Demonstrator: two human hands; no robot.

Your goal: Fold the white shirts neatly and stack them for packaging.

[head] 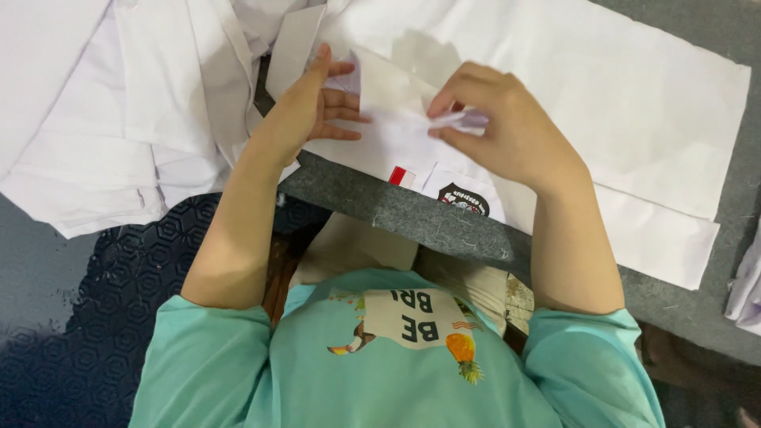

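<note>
A white shirt (618,119) lies flat on a grey felt-covered table (396,210), with a red and white patch (402,177) and a dark round badge (464,198) near its front edge. My left hand (313,107) rests on the shirt's left part, fingers curled around a fold of white cloth. My right hand (499,119) pinches a small fold of the white fabric (448,120) between thumb and fingers, just right of the left hand. Both forearms reach up from my turquoise sleeves.
A heap of white garments (119,111) covers the upper left and hangs over the table's edge. More pale cloth (745,289) shows at the right edge. Below the table is a dark hexagon-patterned floor mat (103,301).
</note>
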